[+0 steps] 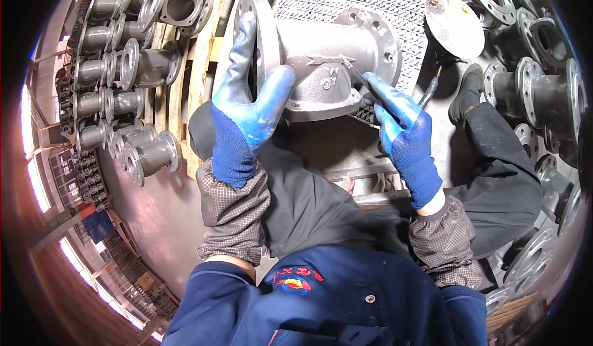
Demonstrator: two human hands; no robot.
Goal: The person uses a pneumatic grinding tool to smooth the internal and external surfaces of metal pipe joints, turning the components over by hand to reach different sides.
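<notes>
A grey cast-metal flanged pipe fitting [309, 40] lies on its side in front of me, with a raised arrow and raised marks on its body. My left hand [247, 108], in a blue coated glove, grips the left flange, fingers up along its face and thumb against the body. In my right hand [401, 120], gloved alike, is a thin pointed tool [354, 71]. Its tip meets the fitting near the right end of the arrow. The gloved fingers hide most of its handle, so its exact kind is unclear.
Under the fitting is a metal mesh surface [296, 0]. A round pale plate [454, 28] stands to the right, with a dark hand tool [430, 91] below it. Similar flanged fittings crowd the right side [550, 99] and a wooden pallet [213, 31] at left.
</notes>
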